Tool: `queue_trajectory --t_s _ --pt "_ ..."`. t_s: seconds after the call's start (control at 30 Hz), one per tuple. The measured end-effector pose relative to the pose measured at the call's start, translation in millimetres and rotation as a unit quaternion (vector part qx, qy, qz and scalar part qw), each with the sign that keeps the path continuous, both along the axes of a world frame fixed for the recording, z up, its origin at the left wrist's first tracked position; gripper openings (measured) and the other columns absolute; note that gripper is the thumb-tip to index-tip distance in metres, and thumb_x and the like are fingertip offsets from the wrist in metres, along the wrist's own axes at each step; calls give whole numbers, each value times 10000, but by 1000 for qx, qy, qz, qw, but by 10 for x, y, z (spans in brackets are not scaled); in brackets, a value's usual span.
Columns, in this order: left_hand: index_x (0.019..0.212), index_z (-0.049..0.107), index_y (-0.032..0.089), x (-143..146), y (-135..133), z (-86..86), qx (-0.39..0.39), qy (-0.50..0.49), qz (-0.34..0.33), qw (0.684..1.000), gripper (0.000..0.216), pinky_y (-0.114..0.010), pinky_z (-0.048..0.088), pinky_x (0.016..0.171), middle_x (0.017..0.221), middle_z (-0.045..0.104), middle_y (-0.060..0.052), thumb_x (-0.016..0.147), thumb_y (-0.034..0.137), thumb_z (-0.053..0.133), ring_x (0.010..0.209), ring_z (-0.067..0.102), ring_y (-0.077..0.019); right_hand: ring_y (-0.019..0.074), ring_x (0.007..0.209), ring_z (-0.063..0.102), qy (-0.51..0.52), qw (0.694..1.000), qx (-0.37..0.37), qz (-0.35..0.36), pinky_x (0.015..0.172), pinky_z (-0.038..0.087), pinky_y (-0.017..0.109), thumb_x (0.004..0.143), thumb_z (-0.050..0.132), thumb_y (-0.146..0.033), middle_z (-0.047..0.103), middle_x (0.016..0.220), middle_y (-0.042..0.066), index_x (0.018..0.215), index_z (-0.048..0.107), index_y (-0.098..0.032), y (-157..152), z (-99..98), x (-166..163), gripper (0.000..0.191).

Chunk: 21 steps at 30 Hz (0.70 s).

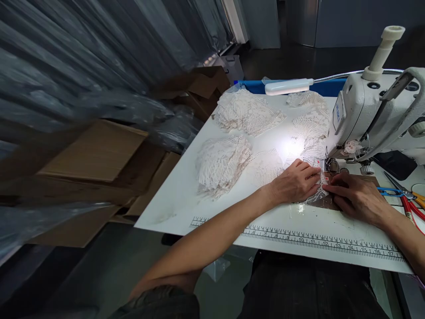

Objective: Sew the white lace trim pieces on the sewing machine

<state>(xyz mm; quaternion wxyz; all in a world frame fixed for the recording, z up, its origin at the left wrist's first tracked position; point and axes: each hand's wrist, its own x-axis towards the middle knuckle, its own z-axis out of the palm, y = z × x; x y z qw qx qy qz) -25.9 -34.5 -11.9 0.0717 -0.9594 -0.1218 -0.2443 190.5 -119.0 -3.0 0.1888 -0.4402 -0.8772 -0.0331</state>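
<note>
A white lace piece (pixel 319 193) lies under the needle area of a white sewing machine (pixel 353 108). My left hand (pixel 296 181) bears down on the lace from the left, its fingers bent and close together on it. From the right, my right hand (pixel 357 197) pinches at the lace edge, index finger reaching forward and the other fingers curled beneath. The fingertips of both hands are near the presser foot (pixel 327 166). More white lace (pixel 310 126) spreads behind the left hand, brightly lit by a lamp (pixel 288 87).
Two lace piles (pixel 224 164) (pixel 247 110) sit on the left of the white table (pixel 172 195). A printed ruler (pixel 300 239) runs along its front edge. Scissors (pixel 403 190) and red-handled tools (pixel 407 208) lie at right. Cardboard boxes (pixel 94 148) stand beyond the left edge.
</note>
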Motion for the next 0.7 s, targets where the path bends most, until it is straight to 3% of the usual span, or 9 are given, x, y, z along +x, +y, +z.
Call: queue_trajectory --t_s 0.33,0.7 --pt "1106 622 132 -18 7 0 -4 51 7 999 288 -353 439 765 1185 648 -104 998 288 405 882 564 -199 158 796 606 -22 1000 11 3 606 518 274 908 462 -203 613 1057 94 1119 683 -232 -5 3 12 307" --pt "1067 612 80 -3 -8 1 -7 50 22 999 333 -347 428 746 1101 658 -126 1004 288 359 869 557 -213 174 818 610 -33 999 23 9 579 497 271 924 424 -198 622 1012 97 1087 673 -188 -8 29 -45 298"
